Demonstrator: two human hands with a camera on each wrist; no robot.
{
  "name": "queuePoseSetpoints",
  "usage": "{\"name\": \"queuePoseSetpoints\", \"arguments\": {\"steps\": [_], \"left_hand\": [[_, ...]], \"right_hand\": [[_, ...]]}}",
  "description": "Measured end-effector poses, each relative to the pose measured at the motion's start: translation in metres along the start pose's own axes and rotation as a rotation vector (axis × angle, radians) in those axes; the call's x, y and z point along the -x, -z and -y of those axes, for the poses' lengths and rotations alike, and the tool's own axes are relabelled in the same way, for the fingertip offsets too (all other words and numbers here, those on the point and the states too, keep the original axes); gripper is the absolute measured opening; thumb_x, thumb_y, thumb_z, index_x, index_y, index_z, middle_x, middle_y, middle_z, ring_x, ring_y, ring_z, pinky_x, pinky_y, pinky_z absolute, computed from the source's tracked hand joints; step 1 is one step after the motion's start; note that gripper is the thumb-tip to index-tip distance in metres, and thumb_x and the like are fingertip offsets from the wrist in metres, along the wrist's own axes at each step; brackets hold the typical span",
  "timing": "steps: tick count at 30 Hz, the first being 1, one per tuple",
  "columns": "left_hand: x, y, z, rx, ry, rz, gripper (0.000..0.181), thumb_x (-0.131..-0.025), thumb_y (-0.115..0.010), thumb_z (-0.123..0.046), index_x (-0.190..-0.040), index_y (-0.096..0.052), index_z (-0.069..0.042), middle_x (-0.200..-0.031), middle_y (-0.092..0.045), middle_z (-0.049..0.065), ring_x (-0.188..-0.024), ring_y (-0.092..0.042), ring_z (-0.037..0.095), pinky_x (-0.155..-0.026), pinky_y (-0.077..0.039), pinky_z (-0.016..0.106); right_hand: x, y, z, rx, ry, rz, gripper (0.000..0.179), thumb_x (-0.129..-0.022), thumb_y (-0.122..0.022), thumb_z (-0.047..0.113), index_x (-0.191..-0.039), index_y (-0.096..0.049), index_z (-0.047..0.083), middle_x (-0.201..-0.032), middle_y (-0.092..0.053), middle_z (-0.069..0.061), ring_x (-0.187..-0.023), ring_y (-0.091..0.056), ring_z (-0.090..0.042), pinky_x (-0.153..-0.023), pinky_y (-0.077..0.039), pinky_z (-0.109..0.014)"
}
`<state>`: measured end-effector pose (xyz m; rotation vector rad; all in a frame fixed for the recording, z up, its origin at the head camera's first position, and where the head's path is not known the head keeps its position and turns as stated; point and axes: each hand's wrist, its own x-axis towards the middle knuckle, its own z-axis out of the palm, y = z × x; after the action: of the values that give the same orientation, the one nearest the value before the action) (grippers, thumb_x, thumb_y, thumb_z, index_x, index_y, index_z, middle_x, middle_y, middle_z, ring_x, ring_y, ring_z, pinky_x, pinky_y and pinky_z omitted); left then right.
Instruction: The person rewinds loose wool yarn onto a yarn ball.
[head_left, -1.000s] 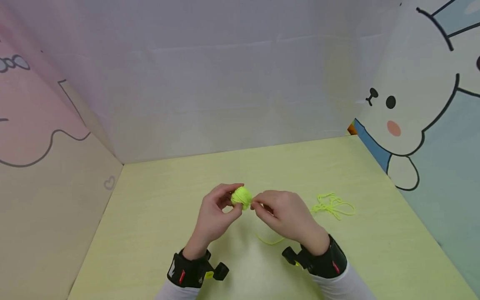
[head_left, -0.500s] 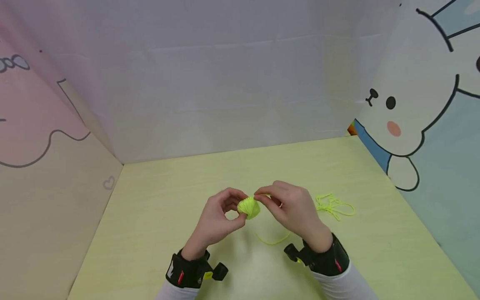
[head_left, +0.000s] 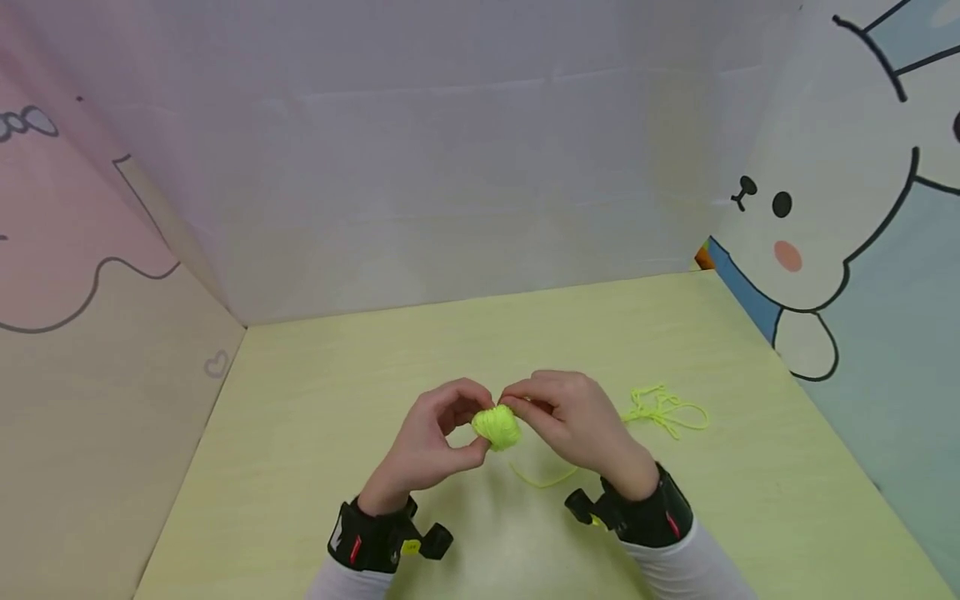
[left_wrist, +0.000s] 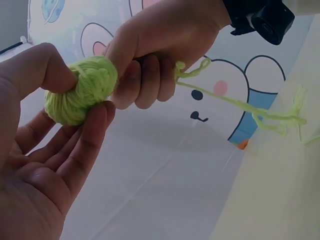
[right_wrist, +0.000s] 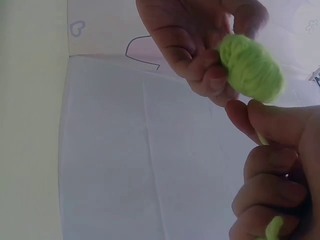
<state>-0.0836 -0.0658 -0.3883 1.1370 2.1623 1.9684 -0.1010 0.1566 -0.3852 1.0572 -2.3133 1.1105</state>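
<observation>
A small ball of neon yellow-green yarn (head_left: 497,429) is held above the table between the thumb and fingers of my left hand (head_left: 420,437). In the left wrist view the thumb presses on the wound side of the ball (left_wrist: 90,85), fingers beneath it. My right hand (head_left: 581,421) is close against the ball's right side. Its thumb and forefinger pinch the yarn strand (right_wrist: 262,139) near the ball, while the other fingers curl in. Past that hand the strand (left_wrist: 215,92) leads to a loose tangle of the same yarn (head_left: 663,412) on the table.
The pale yellow-green table (head_left: 337,375) has a light grey sheet (head_left: 465,183) standing behind it. Printed side panels flank it, with a cartoon rabbit (head_left: 817,242) on the right. A strand of yarn (head_left: 543,483) curves below the right hand.
The ball has moved slightly right and toward me, and has turned in my left hand. My right hand rose away from the ball, then came back down close beside it.
</observation>
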Motion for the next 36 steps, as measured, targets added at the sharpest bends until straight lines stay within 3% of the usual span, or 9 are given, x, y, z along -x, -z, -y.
{"name": "queuePoseSetpoints", "arguments": {"steps": [5, 8, 10, 13, 17, 21, 25, 31, 36], "left_hand": [[0.005, 0.000, 0.017, 0.095, 0.020, -0.140, 0.040, -0.077, -0.064, 0.018, -0.114, -0.057, 0.003, -0.105, -0.060, 0.017, -0.092, -0.063, 0.028, -0.081, -0.058, 0.029], [0.006, 0.000, 0.017, 0.151, 0.098, -0.268, 0.036, -0.080, -0.063, 0.015, -0.115, -0.054, 0.007, -0.106, -0.060, 0.018, -0.093, -0.063, 0.028, -0.080, -0.058, 0.027], [0.006, -0.001, 0.016, 0.175, 0.163, -0.367, 0.035, -0.082, -0.062, 0.013, -0.115, -0.053, 0.008, -0.107, -0.059, 0.017, -0.093, -0.063, 0.026, -0.080, -0.058, 0.025], [0.004, 0.000, 0.017, 0.198, 0.234, -0.500, 0.034, -0.084, -0.063, 0.011, -0.116, -0.053, 0.007, -0.108, -0.058, 0.018, -0.093, -0.062, 0.026, -0.080, -0.058, 0.025], [0.002, 0.002, 0.020, 0.195, 0.252, -0.604, 0.033, -0.086, -0.066, 0.008, -0.116, -0.054, 0.004, -0.109, -0.058, 0.018, -0.096, -0.062, 0.029, -0.081, -0.058, 0.026], [0.001, 0.003, 0.023, 0.139, 0.236, -0.638, 0.035, -0.085, -0.070, 0.005, -0.116, -0.055, 0.004, -0.109, -0.059, 0.018, -0.094, -0.061, 0.029, -0.081, -0.057, 0.024], [0.001, 0.003, 0.025, 0.063, 0.216, -0.629, 0.035, -0.085, -0.073, 0.003, -0.115, -0.056, 0.001, -0.108, -0.059, 0.016, -0.094, -0.061, 0.029, -0.079, -0.057, 0.022], [0.001, 0.002, 0.026, -0.057, 0.172, -0.572, 0.034, -0.083, -0.072, 0.006, -0.113, -0.058, -0.002, -0.107, -0.061, 0.013, -0.093, -0.061, 0.026, -0.078, -0.057, 0.024], [0.001, 0.000, 0.025, -0.104, 0.176, -0.489, 0.035, -0.081, -0.071, 0.008, -0.111, -0.060, -0.004, -0.105, -0.062, 0.010, -0.090, -0.061, 0.024, -0.078, -0.056, 0.025]], "right_hand": [[0.001, -0.006, 0.004, 0.034, -0.115, 0.089, 0.009, -0.096, -0.066, 0.018, -0.098, -0.074, 0.022, -0.080, -0.064, 0.013, -0.064, -0.050, -0.003, -0.056, -0.048, -0.026], [0.000, -0.011, 0.008, 0.082, -0.146, 0.162, 0.011, -0.098, -0.062, 0.021, -0.090, -0.068, 0.025, -0.074, -0.058, 0.014, -0.062, -0.048, -0.005, -0.056, -0.046, -0.026], [-0.001, -0.014, 0.010, 0.103, -0.145, 0.220, 0.012, -0.100, -0.060, 0.024, -0.089, -0.066, 0.025, -0.070, -0.053, 0.016, -0.059, -0.045, -0.006, -0.054, -0.042, -0.025], [0.000, -0.018, 0.012, 0.114, -0.121, 0.300, 0.012, -0.101, -0.058, 0.027, -0.095, -0.068, 0.024, -0.076, -0.058, 0.018, -0.062, -0.049, -0.004, -0.058, -0.046, -0.025], [0.002, -0.020, 0.015, 0.105, -0.066, 0.374, 0.014, -0.103, -0.055, 0.026, -0.095, -0.067, 0.025, -0.078, -0.058, 0.019, -0.062, -0.049, -0.001, -0.059, -0.047, -0.022], [0.003, -0.018, 0.018, 0.087, -0.012, 0.371, 0.014, -0.101, -0.056, 0.024, -0.089, -0.064, 0.026, -0.075, -0.055, 0.020, -0.060, -0.047, 0.002, -0.056, -0.044, -0.019], [0.004, -0.014, 0.019, 0.090, 0.056, 0.279, 0.011, -0.097, -0.060, 0.022, -0.087, -0.066, 0.025, -0.074, -0.055, 0.020, -0.059, -0.045, 0.002, -0.052, -0.041, -0.017], [0.004, -0.007, 0.015, 0.104, 0.154, 0.073, 0.009, -0.092, -0.063, 0.016, -0.088, -0.070, 0.021, -0.078, -0.063, 0.016, -0.061, -0.047, 0.000, -0.050, -0.043, -0.017], [0.003, -0.002, 0.012, 0.100, 0.171, -0.032, 0.011, -0.095, -0.061, 0.018, -0.091, -0.071, 0.019, -0.078, -0.065, 0.012, -0.058, -0.046, -0.002, -0.047, -0.042, -0.019]]}}
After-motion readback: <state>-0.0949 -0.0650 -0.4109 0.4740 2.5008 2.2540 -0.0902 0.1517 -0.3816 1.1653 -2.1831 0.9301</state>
